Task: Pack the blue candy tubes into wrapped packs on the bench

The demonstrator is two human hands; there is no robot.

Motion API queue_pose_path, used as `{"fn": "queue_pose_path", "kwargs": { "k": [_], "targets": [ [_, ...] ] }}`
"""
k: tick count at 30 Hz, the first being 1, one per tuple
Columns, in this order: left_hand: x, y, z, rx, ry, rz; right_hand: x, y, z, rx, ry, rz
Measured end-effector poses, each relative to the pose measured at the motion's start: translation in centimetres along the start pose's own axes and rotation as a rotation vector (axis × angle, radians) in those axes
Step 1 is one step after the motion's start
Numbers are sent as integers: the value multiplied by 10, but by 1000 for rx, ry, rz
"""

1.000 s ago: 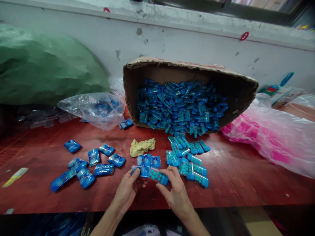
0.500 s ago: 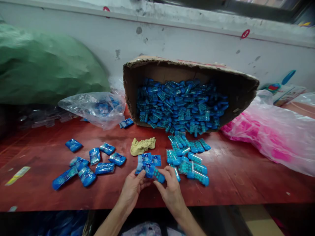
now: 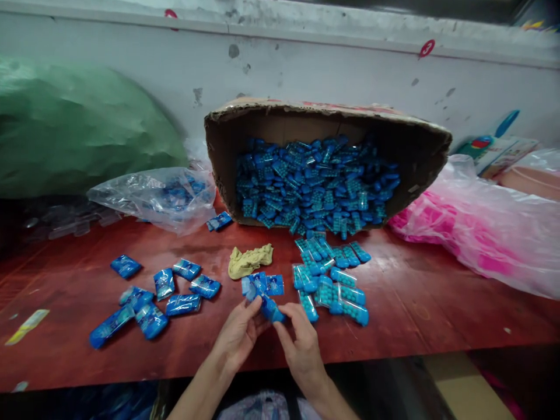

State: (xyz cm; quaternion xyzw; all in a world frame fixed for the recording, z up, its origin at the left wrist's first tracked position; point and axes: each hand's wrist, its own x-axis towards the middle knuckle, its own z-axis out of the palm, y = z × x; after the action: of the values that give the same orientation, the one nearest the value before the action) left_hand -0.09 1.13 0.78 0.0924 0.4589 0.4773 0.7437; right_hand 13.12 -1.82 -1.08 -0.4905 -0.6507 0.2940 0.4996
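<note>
Both hands, left [image 3: 238, 335] and right [image 3: 301, 344], pinch one blue packet [image 3: 271, 309] between fingertips, just above the table [image 3: 415, 315] edge. More packets [image 3: 332, 286] lie just beyond; a tipped box [image 3: 324, 169] holds a heap.

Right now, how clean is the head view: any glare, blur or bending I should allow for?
Head view: wide-angle bend bows the wall ledge and table edge; soft glare on the clear bag and pink bag; inside of the cardboard box and the space under the table are dark; the small blue packet between left hand and right hand is slightly soft.
</note>
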Motion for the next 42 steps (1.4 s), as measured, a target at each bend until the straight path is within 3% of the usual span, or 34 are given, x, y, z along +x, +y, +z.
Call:
{"fn": "queue_pose_path", "kwargs": {
  "k": [4,9,16,20,27,33,37,42],
  "targets": [
    [1,6,-2,94,-114,-4,-1,-5,-1,-10,-42,-54],
    [1,16,-15,118,-297,-127,10,-11,-13,95,-212,37],
    [-2,7,-12,87,-371,-221,22,-8,-24,244,-429,64],
    [-5,-4,-9,67,-326,-203,21,-2,-22,378,-414,99],
    [-15,-15,1,32,-186,-132,12,9,-17,518,-355,285],
    [-17,-6,6,169,-229,-94,13,12,-15,728,-349,362],
    [-14,-6,4,202,-215,-78,9,11,-7,776,-271,395],
    [-12,-4,-7,91,-362,-122,9,11,-8,705,-303,442]
  ]
}}
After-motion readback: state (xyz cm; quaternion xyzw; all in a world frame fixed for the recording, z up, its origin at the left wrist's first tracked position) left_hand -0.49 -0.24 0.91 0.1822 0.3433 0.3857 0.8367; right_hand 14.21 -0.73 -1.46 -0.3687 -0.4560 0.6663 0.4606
